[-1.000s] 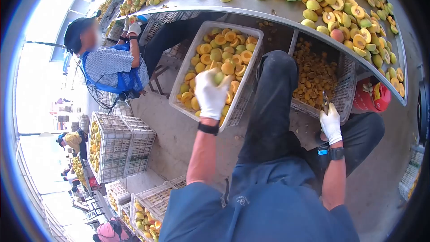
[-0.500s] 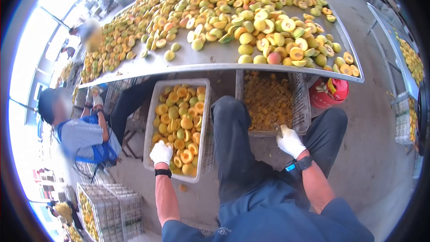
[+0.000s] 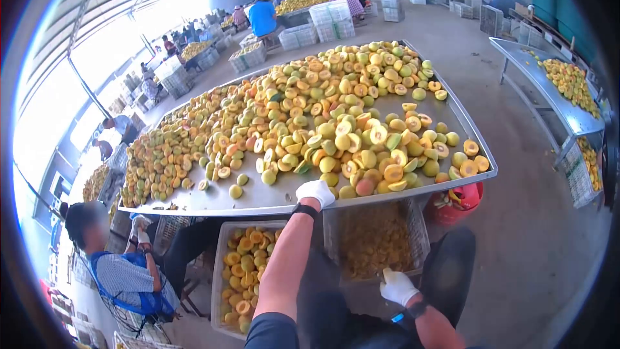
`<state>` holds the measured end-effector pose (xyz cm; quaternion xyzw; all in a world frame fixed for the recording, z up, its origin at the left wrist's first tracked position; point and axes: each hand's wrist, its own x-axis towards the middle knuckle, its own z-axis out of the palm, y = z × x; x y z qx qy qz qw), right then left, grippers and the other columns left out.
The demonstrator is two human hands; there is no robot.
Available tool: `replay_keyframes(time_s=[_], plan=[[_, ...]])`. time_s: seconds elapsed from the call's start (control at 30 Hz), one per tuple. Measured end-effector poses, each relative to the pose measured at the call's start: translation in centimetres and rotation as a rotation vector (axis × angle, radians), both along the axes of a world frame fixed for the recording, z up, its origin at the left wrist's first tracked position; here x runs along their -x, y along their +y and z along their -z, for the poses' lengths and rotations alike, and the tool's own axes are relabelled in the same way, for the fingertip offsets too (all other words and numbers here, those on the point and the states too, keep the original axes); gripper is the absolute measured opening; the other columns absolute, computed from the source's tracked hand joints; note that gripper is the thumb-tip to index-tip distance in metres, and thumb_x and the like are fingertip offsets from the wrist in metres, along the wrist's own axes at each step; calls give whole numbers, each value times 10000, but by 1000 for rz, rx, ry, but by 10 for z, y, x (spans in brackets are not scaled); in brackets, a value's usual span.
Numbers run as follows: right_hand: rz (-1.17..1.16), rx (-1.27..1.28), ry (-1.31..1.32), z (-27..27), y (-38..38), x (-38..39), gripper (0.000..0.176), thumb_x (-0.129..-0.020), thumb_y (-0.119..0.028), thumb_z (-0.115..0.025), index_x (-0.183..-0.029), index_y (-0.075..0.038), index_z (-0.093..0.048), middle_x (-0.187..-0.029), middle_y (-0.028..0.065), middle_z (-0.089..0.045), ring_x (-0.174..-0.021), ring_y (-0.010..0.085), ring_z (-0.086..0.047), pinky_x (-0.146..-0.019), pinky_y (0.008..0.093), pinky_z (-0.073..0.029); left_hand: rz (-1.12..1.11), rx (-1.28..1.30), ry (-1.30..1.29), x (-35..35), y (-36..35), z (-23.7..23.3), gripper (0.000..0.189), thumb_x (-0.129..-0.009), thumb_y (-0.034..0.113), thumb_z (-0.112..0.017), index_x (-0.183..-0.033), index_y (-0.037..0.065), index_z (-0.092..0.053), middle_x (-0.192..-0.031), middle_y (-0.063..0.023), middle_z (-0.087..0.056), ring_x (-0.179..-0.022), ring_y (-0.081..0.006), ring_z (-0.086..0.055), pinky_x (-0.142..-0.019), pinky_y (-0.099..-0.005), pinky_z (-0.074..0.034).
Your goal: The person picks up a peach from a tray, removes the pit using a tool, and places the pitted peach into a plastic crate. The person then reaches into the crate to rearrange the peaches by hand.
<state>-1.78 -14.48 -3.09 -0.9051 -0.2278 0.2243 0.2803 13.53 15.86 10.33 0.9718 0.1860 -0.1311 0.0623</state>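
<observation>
My left hand (image 3: pixel 316 192), in a white glove, reaches over the near edge of the metal table (image 3: pixel 258 199), beside the heap of halved fruit (image 3: pixel 361 148); its fingertips are hard to make out. My right hand (image 3: pixel 397 286), also gloved, is closed above the near rim of the crate of small brown pieces (image 3: pixel 374 239), around something too small to name. To the left, partly behind my left forearm, stands a white crate of orange fruit halves (image 3: pixel 244 271).
A seated co-worker (image 3: pixel 129 278) in a blue apron is at the left. A red bucket (image 3: pixel 457 203) stands under the table's right corner. Another metal table (image 3: pixel 516 58) with fruit is at the right. People and crates fill the background.
My left hand has moved from the crate of orange halves up to the table's edge. The view has tilted up, showing more of the hall. My right hand stays by the crate of brown pieces.
</observation>
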Motion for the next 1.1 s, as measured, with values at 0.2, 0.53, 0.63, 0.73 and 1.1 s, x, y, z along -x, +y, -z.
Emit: replay_keyframes(time_s=[0.2,0.53,0.63,0.73,1.1], plan=[[-17,9,105,-7,2,3,271,-825,-232,-574,-983,-11,-564,-823,264,-668,-830,448,-653,-749,547,-505,-38,123,130,-18,11,18,534,-716,442,-728,-1086,56,-716,-1133,-169,-691,-1055,-299,-663,-910,-383,-510],[26,-157,-97,3,-16,8,200,-814,-199,-580,-902,-21,-553,-737,251,-642,-719,452,-632,-645,566,-485,-197,484,-653,14,18,47,487,-735,365,-721,-1041,-12,-676,-869,-174,-702,-766,-278,-680,-715,-366,-536],[118,-302,-52,-15,-16,2,192,-828,-155,-600,-953,-22,-540,-720,254,-626,-700,460,-616,-619,550,-471,-261,1353,-756,57,-20,0,492,-882,348,-578,-1211,-18,-584,-798,-116,-653,-602,-183,-580,-543,-320,-476],[177,-480,-43,-63,-11,12,256,-842,-106,-624,-1061,-10,-532,-766,258,-626,-740,457,-616,-622,529,-466,-252,1935,-620,128,-69,-24,611,-915,394,-435,-1358,-26,-464,-861,-186,-651,-565,-191,-563,-498,-306,-435],[36,-432,-85,-102,6,30,137,-849,-75,-590,-921,2,-501,-761,239,-596,-749,451,-608,-645,490,-471,-573,2283,-379,217,-130,59,686,-993,562,-382,-1340,-22,-482,-839,-104,-653,-473,-125,-484,-400,-227,-326]])
